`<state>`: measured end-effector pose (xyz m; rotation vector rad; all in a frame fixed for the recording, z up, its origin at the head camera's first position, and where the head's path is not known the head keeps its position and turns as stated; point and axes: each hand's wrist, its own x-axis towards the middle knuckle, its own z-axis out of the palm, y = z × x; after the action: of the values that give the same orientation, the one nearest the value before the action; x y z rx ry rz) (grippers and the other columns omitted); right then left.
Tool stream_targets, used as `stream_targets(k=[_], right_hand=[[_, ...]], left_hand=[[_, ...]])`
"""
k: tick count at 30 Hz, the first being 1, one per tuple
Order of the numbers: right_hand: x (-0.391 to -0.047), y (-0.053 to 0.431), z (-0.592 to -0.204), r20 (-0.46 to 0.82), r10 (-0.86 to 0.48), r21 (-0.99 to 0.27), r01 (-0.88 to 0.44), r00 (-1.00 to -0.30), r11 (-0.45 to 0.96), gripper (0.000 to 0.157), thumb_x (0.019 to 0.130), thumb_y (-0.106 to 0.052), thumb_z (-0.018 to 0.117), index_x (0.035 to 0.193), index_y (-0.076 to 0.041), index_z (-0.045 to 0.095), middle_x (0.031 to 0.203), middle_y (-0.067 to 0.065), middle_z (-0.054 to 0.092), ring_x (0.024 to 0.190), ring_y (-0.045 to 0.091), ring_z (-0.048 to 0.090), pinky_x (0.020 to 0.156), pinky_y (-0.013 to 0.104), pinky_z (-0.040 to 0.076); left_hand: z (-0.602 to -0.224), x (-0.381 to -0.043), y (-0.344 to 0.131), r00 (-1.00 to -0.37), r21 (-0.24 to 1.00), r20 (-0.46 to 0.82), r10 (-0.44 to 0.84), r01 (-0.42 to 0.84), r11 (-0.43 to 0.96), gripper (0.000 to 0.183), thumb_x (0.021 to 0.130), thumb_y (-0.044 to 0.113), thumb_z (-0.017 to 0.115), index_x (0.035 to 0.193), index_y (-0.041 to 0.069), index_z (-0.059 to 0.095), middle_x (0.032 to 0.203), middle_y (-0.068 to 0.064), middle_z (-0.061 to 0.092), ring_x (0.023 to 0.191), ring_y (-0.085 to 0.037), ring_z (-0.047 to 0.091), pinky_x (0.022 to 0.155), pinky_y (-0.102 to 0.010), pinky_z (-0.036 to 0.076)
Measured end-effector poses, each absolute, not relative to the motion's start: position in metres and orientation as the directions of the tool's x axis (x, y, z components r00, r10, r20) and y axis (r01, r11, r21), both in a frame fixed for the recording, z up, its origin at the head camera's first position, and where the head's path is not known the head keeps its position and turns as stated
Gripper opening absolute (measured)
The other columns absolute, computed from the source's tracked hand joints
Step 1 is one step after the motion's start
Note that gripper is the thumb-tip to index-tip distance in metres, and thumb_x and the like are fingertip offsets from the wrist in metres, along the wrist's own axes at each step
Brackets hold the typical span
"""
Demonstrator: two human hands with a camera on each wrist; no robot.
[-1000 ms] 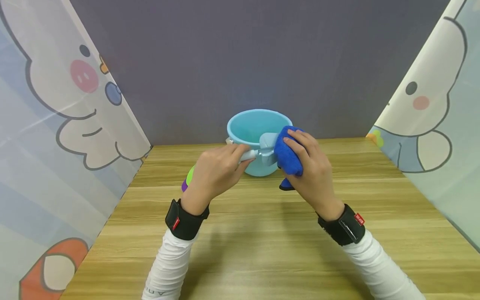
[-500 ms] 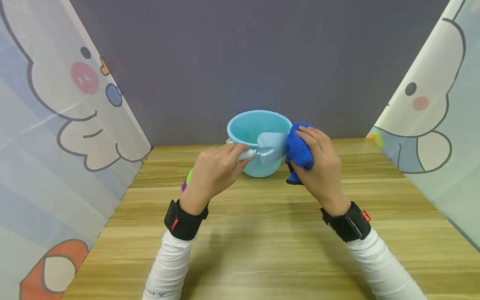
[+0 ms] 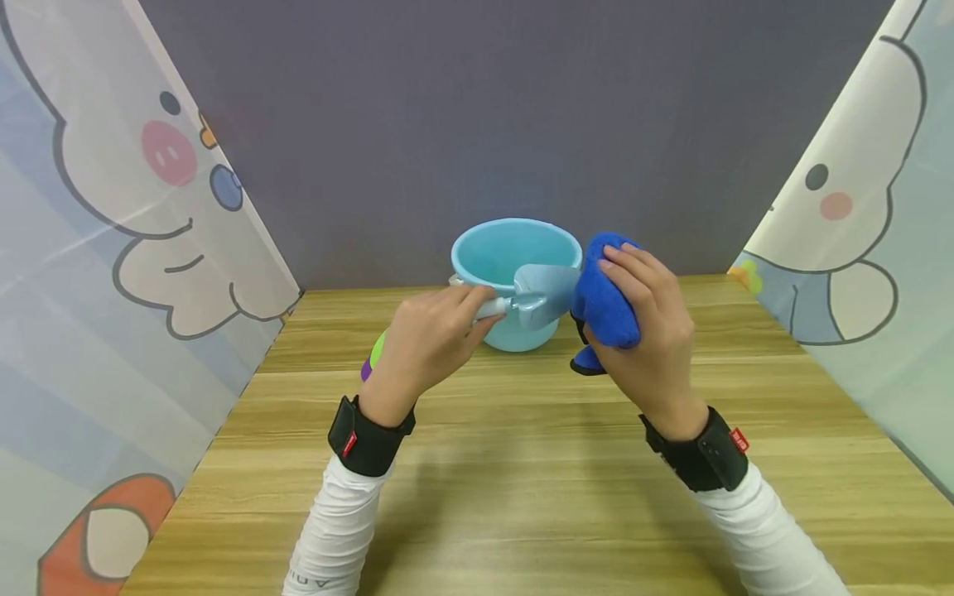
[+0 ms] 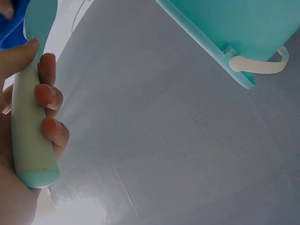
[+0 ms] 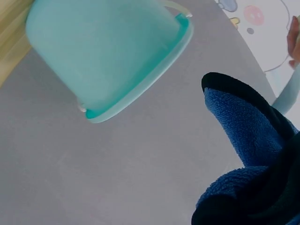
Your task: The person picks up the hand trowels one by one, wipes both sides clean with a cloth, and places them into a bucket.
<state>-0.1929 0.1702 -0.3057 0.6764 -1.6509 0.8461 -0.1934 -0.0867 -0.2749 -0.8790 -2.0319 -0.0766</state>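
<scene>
My left hand (image 3: 436, 335) grips the pale handle (image 4: 33, 126) of a light blue toy shovel (image 3: 547, 294), its fingers curled round it in the left wrist view. The shovel's blade points right, in front of the bucket in the head view. My right hand (image 3: 647, 335) holds a bunched blue cloth (image 3: 607, 298) with black edging at the blade's tip. One corner of the cloth (image 5: 243, 122) hangs loose in the right wrist view. Behind both hands stands a light blue bucket (image 3: 495, 252), upright on the table.
A wood-grain table (image 3: 492, 497) lies under the hands. Partly hidden behind the left hand is a green and purple object (image 3: 375, 356). A grey panel (image 3: 477, 108) rises at the back, with cartoon-printed sheets (image 3: 89, 248) at both sides. The bucket has a white handle (image 4: 260, 64).
My right hand has moved right with the cloth, from over the shovel's blade to its tip, so more of the blade shows. The left hand and shovel have barely moved.
</scene>
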Motion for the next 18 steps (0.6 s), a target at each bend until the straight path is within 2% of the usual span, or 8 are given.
stream_targets(k=[4,10,14,18], right_hand=[[-0.186,0.163,-0.304,0.980,-0.053,-0.130,-0.824,-0.191,0.552,0.047,0.079,-0.014,0.082,0.122,-0.004,0.067,0.130,0.015,0.068,0.131,0.034,0.059,0.116,0.047,0.043],[-0.178,0.154,-0.304,0.978,-0.149,-0.041,-0.840,-0.144,0.541,0.042,0.095,-0.035,0.068,0.123,-0.004,0.067,0.129,0.016,0.069,0.129,0.035,0.060,0.118,0.040,0.042],[-0.174,0.149,-0.307,0.964,-0.233,0.027,-0.830,-0.125,0.557,0.042,0.096,-0.033,0.066,0.126,-0.005,0.066,0.131,0.016,0.068,0.128,0.037,0.061,0.116,0.041,0.044],[-0.174,0.147,-0.311,0.930,-0.343,0.103,-0.806,-0.129,0.583,0.052,0.083,-0.023,0.079,0.131,-0.006,0.064,0.134,0.015,0.067,0.128,0.038,0.060,0.105,0.052,0.052]], left_hand=[[-0.275,-0.193,-0.086,-0.352,-0.269,0.751,0.559,0.610,0.745,0.024,0.094,0.031,0.075,0.100,0.010,0.065,0.072,0.002,0.060,0.053,-0.011,0.049,0.048,-0.025,0.039],[-0.276,-0.193,-0.083,-0.362,-0.276,0.735,0.573,0.612,0.741,0.023,0.094,0.031,0.075,0.101,0.011,0.065,0.072,0.002,0.059,0.054,-0.012,0.051,0.048,-0.026,0.042],[-0.276,-0.193,-0.081,-0.367,-0.286,0.722,0.586,0.613,0.736,0.024,0.093,0.031,0.076,0.099,0.011,0.064,0.071,0.002,0.058,0.055,-0.012,0.053,0.049,-0.025,0.043],[-0.277,-0.192,-0.079,-0.350,-0.311,0.717,0.603,0.613,0.726,0.024,0.092,0.030,0.077,0.099,0.011,0.064,0.072,0.002,0.059,0.056,-0.012,0.054,0.051,-0.025,0.045]])
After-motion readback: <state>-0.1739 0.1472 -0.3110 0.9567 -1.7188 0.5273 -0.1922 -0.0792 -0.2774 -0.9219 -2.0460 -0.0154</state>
